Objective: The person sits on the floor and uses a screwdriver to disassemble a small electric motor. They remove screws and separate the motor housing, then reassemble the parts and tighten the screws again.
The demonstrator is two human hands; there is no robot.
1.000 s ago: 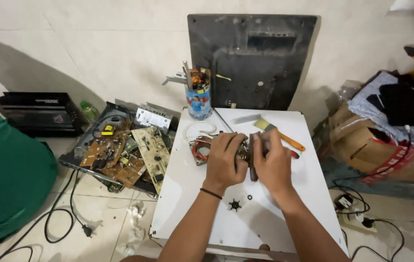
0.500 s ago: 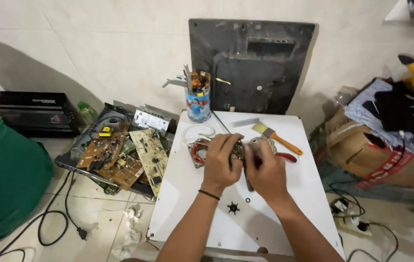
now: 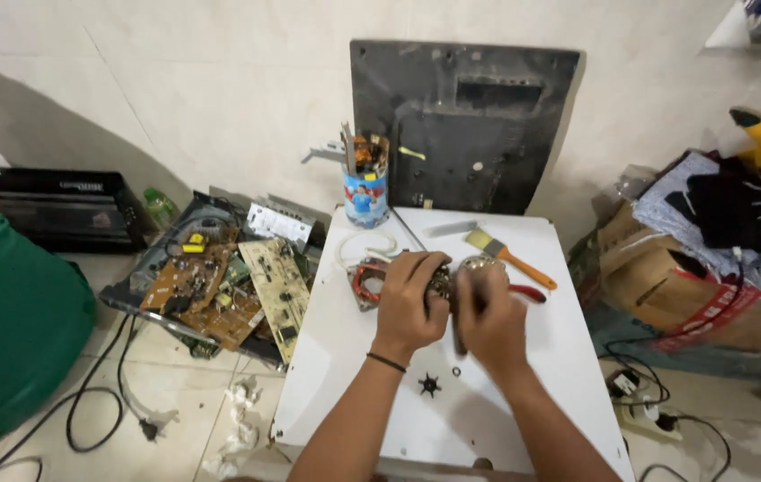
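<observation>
Nearest, below the wrists: a small black star-shaped part (image 3: 429, 386) lying on the white surface (image 3: 345, 375), just short of the forearms. Above that, both hands side by side at mid-surface: left hand (image 3: 409, 299) with a dark band at the wrist, fingers curled over a small metal assembly with coils (image 3: 442, 282); right hand (image 3: 490, 314) clenched alongside, touching the same piece, a thin dark tool shaft (image 3: 458, 337) showing beneath it, exact grip hard to make out. Just left of the left hand, touching the assembly: a part with red wire windings (image 3: 365, 278) and a loop of white cable (image 3: 364, 247). Just right of the right hand: red-handled pliers (image 3: 528, 293), mostly hidden. Beyond the hands: a paintbrush with an orange handle (image 3: 510, 257) lying slantwise, and a flat grey strip (image 3: 450, 228). Further, at the far edge of the surface: a blue cup crammed with tools (image 3: 366, 192). Behind it, leaning on the wall: a dark grey back panel (image 3: 462, 125). Well off to the left, on the floor: brown and green circuit boards (image 3: 220, 286) in an open chassis, black cables, and a green-clothed shape (image 3: 5, 321). Well off to the right: a cardboard box (image 3: 666, 286) heaped with cloth.
</observation>
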